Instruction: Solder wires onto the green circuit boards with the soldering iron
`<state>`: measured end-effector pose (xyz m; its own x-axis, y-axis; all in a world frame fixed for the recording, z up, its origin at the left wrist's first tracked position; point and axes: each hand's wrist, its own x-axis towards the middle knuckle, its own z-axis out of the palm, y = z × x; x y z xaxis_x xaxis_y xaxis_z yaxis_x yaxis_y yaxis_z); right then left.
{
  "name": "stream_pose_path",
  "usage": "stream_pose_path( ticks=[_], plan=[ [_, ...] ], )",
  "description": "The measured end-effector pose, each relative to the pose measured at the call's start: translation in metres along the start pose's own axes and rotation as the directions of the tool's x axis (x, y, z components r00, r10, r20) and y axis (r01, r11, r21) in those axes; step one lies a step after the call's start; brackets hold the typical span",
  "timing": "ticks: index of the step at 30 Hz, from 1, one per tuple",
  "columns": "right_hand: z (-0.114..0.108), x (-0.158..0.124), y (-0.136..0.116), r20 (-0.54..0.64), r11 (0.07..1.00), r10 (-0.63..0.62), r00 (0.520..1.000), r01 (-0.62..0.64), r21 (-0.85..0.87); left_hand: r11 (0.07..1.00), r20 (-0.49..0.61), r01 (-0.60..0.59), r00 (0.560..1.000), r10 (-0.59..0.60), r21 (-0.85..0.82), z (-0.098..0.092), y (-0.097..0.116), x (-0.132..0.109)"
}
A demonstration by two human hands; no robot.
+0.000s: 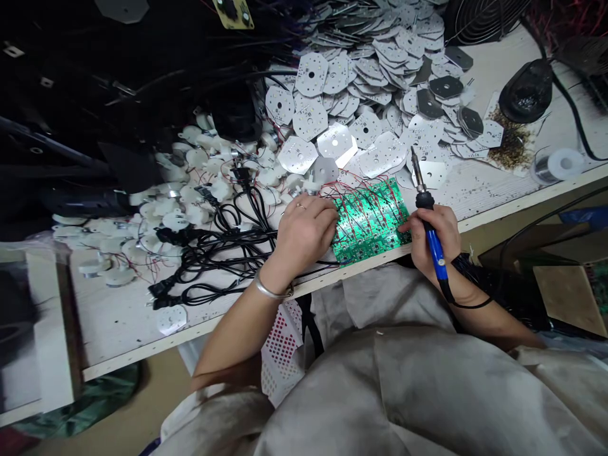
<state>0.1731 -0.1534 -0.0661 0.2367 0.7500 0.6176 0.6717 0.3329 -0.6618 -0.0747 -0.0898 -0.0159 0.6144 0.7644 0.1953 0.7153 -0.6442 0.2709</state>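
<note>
A green circuit board panel (368, 218) with red and black wires lies at the bench's front edge. My left hand (306, 225), fingers curled, grips its left edge; the fingertips are partly hidden. In my right hand (437, 237) is a soldering iron (431, 237) with a blue handle. Its bare metal tip points up and away from the board. Some fingers of that hand reach to the panel's right edge. Black power cords (228, 247) with plugs lie in a tangle left of my left hand.
Behind the panel, white LED boards (311, 117) are heaped. White round parts with red wires (199, 164) spread at left. A solder spool (560, 166) sits at right beside a dark stand (526, 92) on a scorched patch. A fan grille (489, 19) stands at the back.
</note>
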Motion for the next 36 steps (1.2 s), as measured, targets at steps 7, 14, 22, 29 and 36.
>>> stream_pose_path(
  ticks=[7,14,22,29,36],
  plan=[
    [0.003,0.001,-0.004,-0.023,0.993,-0.114,0.993,0.114,0.032,0.999,0.048,-0.035,0.998,0.037,-0.038,-0.007,-0.006,-0.002],
    [0.005,-0.001,-0.001,-0.021,0.984,-0.143,0.989,0.145,0.105,0.999,0.025,-0.048,0.999,0.048,-0.024,-0.013,0.009,0.01],
    [0.004,-0.001,0.0,-0.001,0.979,-0.158,0.987,0.156,0.134,0.91,0.116,-0.258,0.966,0.232,0.323,-0.004,0.006,0.051],
    [0.004,0.0,-0.002,-0.033,0.983,-0.144,0.989,0.147,0.109,0.723,0.469,-0.578,0.793,0.389,0.378,-0.019,0.018,0.075],
    [0.004,-0.001,-0.002,-0.028,0.988,-0.125,0.992,0.127,0.092,0.708,0.465,-0.651,0.735,0.494,0.276,-0.023,0.013,0.095]
  ],
)
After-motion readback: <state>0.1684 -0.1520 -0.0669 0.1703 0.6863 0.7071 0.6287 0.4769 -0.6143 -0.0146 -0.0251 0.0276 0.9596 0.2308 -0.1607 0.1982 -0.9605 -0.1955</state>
